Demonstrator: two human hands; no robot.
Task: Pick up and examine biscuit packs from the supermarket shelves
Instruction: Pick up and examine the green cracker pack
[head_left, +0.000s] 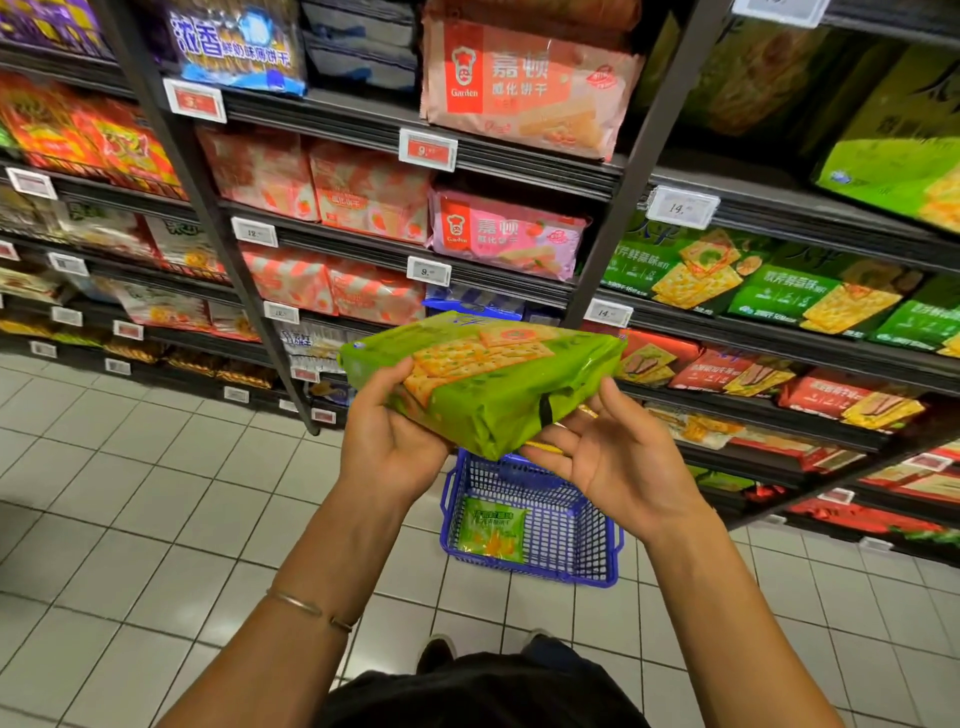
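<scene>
I hold a large green biscuit pack (488, 379) printed with crackers, tilted in front of the shelves at chest height. My left hand (387, 436) grips its left end, thumb on the printed top face and fingers underneath. My right hand (608, 457) supports the right underside with its palm up and fingers spread, the thumb resting against the pack's side. Matching green packs (810, 301) lie on the shelf to the right.
Dark metal shelves (519, 171) full of pink, red and green biscuit packs stand ahead, with a black upright post (249, 291) at the left. A blue wire basket (566, 525) sits on the tiled floor below the pack, holding a small green packet (491, 530).
</scene>
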